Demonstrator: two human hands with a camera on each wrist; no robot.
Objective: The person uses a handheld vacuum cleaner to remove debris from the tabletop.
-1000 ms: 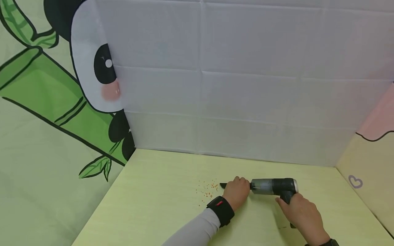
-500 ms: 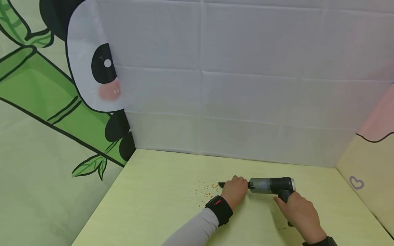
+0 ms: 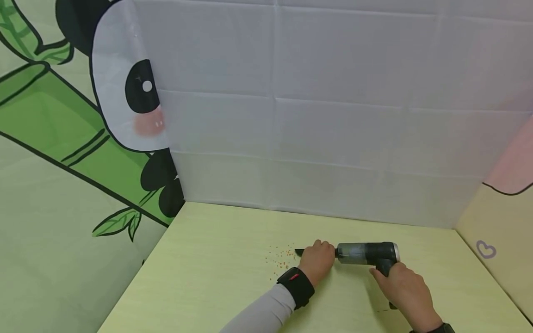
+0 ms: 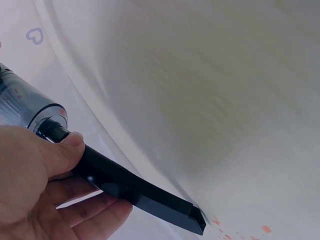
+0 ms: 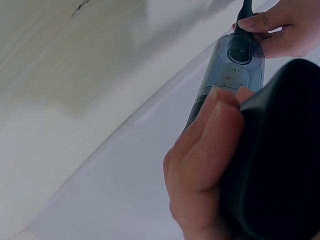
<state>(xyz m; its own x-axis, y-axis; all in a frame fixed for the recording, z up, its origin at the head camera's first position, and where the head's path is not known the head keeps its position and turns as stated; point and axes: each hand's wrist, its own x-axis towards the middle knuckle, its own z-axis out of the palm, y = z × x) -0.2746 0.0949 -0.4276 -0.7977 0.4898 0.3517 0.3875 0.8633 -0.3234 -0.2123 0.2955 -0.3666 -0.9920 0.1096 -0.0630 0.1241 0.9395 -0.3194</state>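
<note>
A black handheld vacuum cleaner (image 3: 376, 252) with a clear dust cup (image 3: 351, 253) lies across in front of me, its narrow crevice nozzle (image 4: 135, 187) pointing left. My right hand (image 3: 410, 291) grips its handle. My left hand (image 3: 317, 262) holds the nozzle between thumb and fingers, just ahead of the cup. The slanted nozzle tip is right at the edge of a scatter of small orange crumbs (image 3: 283, 264) on the pale yellow table (image 3: 200, 286). Orange bits also show inside the clear cup in both wrist views.
A pale grey cloth wall (image 3: 325, 115) stands along the table's back edge. At the left hangs a cloth with a panda and bamboo print (image 3: 83, 125); a cream and pink panel (image 3: 504, 231) borders the right. A dark mark (image 5: 80, 7) is on the tabletop near the right hand.
Both hands and the vacuum cleaner have shifted very slightly left, the nozzle tip a little nearer the crumbs. The grips are the same, and the crumbs look much the same.
</note>
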